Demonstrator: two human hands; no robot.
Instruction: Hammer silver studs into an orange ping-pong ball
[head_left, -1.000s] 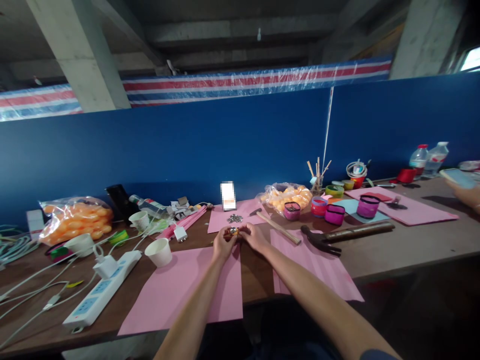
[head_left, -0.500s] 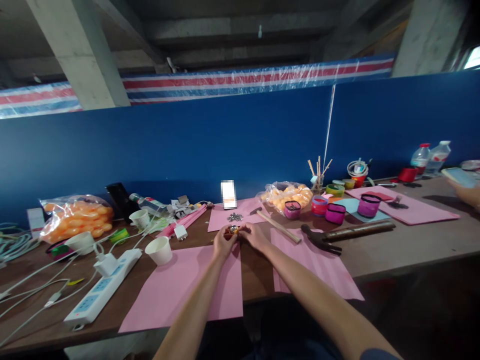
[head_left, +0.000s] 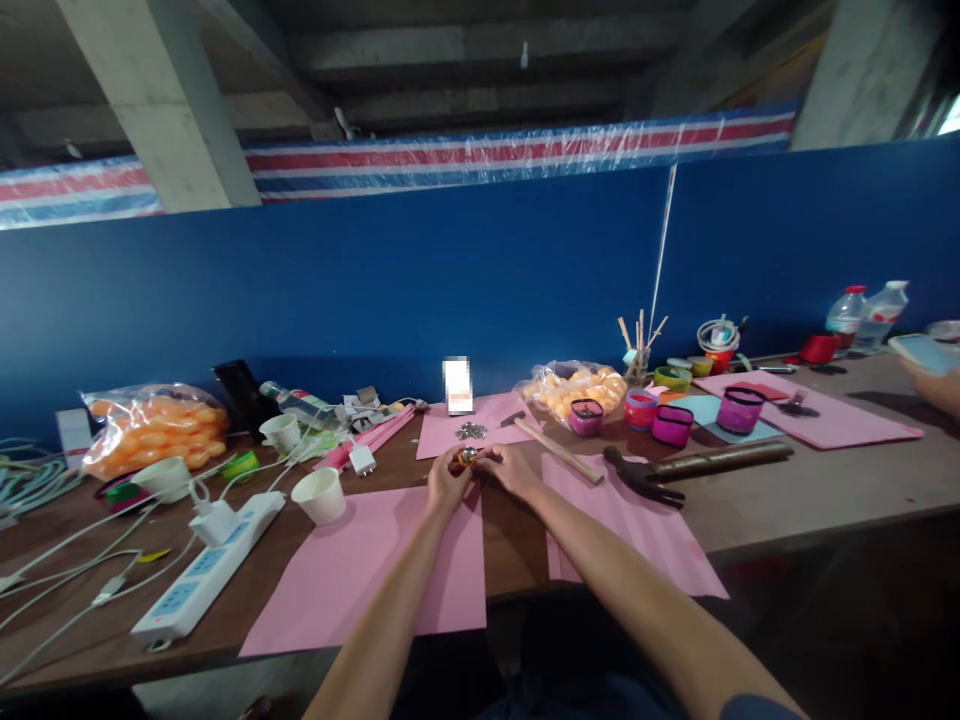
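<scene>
Between two hands (head_left: 448, 485) (head_left: 514, 471), one shiny piece (head_left: 468, 456), two hammers (head_left: 562, 453) (head_left: 712, 462) nearby

Left hand (head_left: 448, 482) and right hand (head_left: 510, 470) meet, fingers curled, forearms converging.

Pairs and Trios Right Across the Frame

Two hammers (head_left: 697, 464) right of centre! Three plastic bottles (head_left: 304, 403): one at left, a pair at far right. Two bags of orange pieces (head_left: 161, 430), one left, one just right of centre. Three paper cups (head_left: 319, 498) on the left, one power strip (head_left: 204, 582) lower left. And mid-frame, one small shiny-topped piece (head_left: 468, 456), one heap of metal bits (head_left: 470, 431) just above!
</scene>
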